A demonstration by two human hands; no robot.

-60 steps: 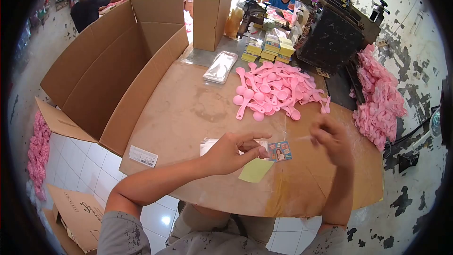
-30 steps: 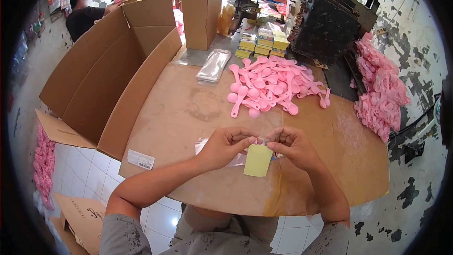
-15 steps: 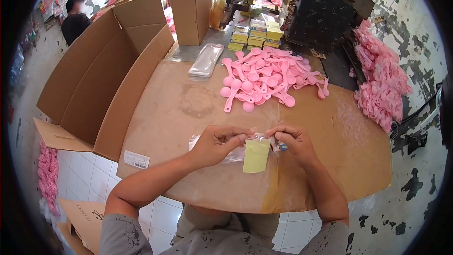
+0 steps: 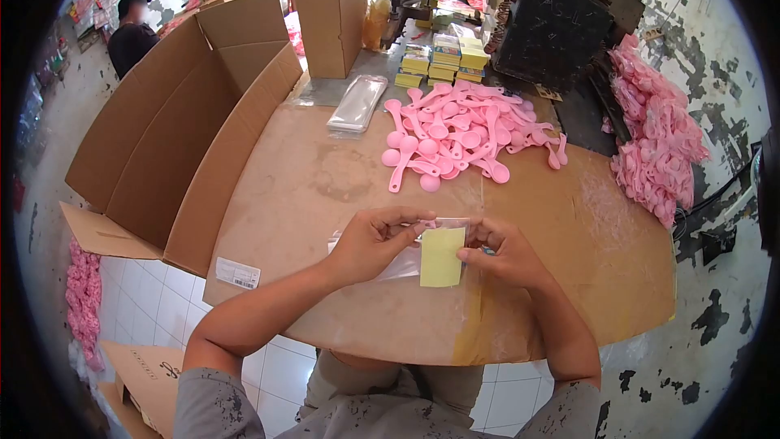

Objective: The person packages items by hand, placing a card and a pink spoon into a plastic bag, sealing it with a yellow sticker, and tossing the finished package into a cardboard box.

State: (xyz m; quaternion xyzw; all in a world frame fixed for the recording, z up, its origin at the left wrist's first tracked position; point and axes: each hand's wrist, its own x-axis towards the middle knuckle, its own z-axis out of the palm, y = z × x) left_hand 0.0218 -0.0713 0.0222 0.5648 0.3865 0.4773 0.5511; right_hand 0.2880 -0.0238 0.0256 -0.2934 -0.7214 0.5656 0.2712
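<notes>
Close over the table's front half, my left hand (image 4: 375,245) pinches the top left corner of a clear plastic bag (image 4: 452,222). A pale yellow card (image 4: 442,258) hangs upright at the bag, just below its top edge. My right hand (image 4: 504,254) has closed on the card's right edge, thumb in front and fingers behind. More clear plastic (image 4: 401,265) lies on the table under my left hand, partly hidden by it. Beyond both hands spreads a heap of pink measuring spoons (image 4: 455,134).
An open carton (image 4: 154,146) stands left of the table (image 4: 325,187). A pack of clear bags (image 4: 357,104), stacks of cards (image 4: 445,57) and a tall cardboard box (image 4: 329,24) are at the back. Bagged pink goods (image 4: 654,138) hang right. Two people work farther off.
My right hand has moved from the bag's top right corner to the card's right edge. The card has risen slightly, and the bag's top edge is stretched straighter.
</notes>
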